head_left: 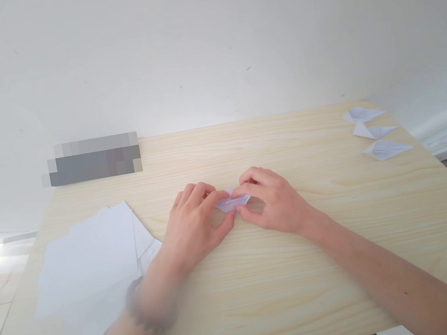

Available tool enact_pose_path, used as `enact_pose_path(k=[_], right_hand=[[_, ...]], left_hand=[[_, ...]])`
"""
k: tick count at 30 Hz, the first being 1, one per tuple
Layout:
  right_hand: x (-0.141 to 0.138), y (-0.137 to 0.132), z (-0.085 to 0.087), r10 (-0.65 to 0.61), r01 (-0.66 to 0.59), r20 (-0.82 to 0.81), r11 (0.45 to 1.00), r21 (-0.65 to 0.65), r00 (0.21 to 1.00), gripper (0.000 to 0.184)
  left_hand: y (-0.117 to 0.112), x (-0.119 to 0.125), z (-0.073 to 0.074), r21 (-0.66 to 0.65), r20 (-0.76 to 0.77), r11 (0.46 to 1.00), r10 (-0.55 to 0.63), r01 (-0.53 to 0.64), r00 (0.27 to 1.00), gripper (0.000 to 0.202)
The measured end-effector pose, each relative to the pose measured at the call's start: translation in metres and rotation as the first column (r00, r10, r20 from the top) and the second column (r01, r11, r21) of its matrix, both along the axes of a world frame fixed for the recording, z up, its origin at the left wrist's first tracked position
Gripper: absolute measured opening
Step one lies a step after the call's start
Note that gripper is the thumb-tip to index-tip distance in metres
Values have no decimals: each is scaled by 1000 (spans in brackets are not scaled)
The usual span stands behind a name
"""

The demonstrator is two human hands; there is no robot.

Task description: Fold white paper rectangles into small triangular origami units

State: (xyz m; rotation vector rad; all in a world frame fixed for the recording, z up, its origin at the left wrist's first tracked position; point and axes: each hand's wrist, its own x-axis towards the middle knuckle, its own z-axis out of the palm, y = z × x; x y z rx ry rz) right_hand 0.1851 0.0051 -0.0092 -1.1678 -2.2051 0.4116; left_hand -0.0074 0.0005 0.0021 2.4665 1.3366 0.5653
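Note:
A small folded piece of white paper [231, 201] lies at the middle of a light wooden table [295, 287]. My left hand [194, 224] pinches its left end, fingers curled over it. My right hand [269, 200] pinches its right end with thumb and fingers pressed together. Both hands rest on the tabletop and hide most of the paper.
A loose stack of white sheets [94, 263] lies at the left of the table. Three folded white paper shapes [376, 133] sit in a row at the far right corner. A blurred grey object [94, 160] lies at the back left by the white wall.

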Motion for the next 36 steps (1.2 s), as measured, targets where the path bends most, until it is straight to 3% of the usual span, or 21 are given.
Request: enact_pose_path(k=[6, 13, 21, 31, 36], right_hand=[[-3, 0, 1, -25, 26, 77, 1000, -16, 997, 18], [-2, 0, 1, -24, 25, 52, 1000, -8, 998, 18], [-3, -1, 0, -27, 29, 80, 999, -33, 996, 19], [6, 2, 3, -49, 41, -74, 994, -104, 996, 28], [9, 3, 0, -88, 75, -123, 991, -112, 988, 18]], left_hand=[[-1, 2, -1, 8, -35, 1000, 28, -28, 999, 23], [-2, 2, 1, 0, 8, 999, 42, -42, 999, 23], [-2, 3, -1, 5, -45, 998, 59, -59, 997, 24], [1, -1, -2, -18, 58, 995, 98, -98, 993, 24], [3, -3, -6, -59, 144, 987, 159, -152, 977, 30]])
